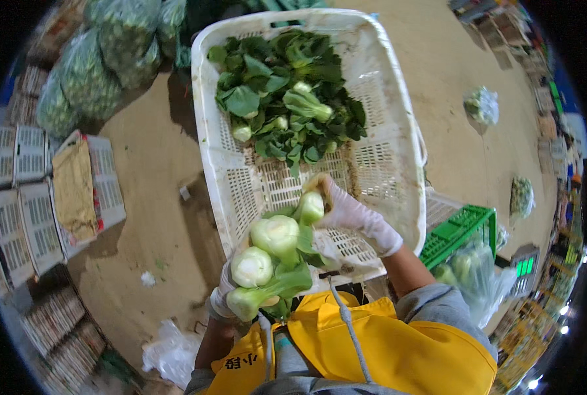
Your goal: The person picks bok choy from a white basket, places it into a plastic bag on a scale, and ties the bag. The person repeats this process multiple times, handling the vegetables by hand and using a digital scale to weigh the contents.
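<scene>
My left hand (223,290), in a white glove, is closed around several heads of bok choy (275,234), with their pale bases turned up. Most of its fingers are hidden behind the vegetables. Also gloved, my right hand (344,210) grips a smaller bok choy (312,207) by its side, close against the bunch. Both hands are over the near end of a large white plastic basket (412,163) with slotted walls. Loose bok choy (293,94) with dark green leaves lies heaped in the basket's far part. Soil streaks its slotted bottom.
Clear bags of green vegetables (88,74) stand at the far left. White crates (37,197) are stacked on the left. At the right are a green crate (459,232), a plastic bag of vegetables (471,274) and a scale with a lit display (524,267). Crumpled clear plastic (172,353) lies at lower left.
</scene>
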The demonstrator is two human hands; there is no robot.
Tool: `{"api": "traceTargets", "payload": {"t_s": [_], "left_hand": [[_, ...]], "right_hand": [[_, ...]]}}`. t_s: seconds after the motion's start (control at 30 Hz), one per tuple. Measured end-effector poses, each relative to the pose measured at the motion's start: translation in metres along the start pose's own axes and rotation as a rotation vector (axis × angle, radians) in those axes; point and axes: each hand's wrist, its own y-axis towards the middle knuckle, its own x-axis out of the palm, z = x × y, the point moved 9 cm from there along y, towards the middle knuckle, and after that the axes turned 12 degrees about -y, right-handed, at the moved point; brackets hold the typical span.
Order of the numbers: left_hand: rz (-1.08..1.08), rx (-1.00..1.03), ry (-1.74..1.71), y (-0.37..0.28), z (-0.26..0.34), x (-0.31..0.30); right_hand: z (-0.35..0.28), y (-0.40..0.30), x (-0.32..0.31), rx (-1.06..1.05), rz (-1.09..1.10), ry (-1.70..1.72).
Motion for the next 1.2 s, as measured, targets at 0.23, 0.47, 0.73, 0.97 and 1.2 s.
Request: {"api": "traceTargets", "payload": {"t_s": [0.23, 0.47, 0.73, 0.97, 1.2], "left_hand": [[-0.359, 0.066, 0.103, -0.007, 0.035, 0.051], [-0.537, 0.101, 0.114, -0.008, 0.007, 0.13], [-0.714, 0.066, -0.106, -0.024, -0.013, 0.284], [-1.082, -0.562, -0.836, -0.078, 0.015, 0.545], [-1.348, -0.325, -0.175, -0.035, -0.045, 0.698]], "right_hand": [[-0.11, -0.107, 0.059, -0.346, 0.114, 0.971], [-0.078, -0.218, 0.05, -0.748, 0.807, 1.028], [-0.079, -0.477, 0.006, -0.299, 1.376, 0.407], [0.057, -0.697, -0.054, 0.612, 1.621, -0.679], [0.123, -0.802, -0.014, -0.085, 1.533, 0.501]]}}
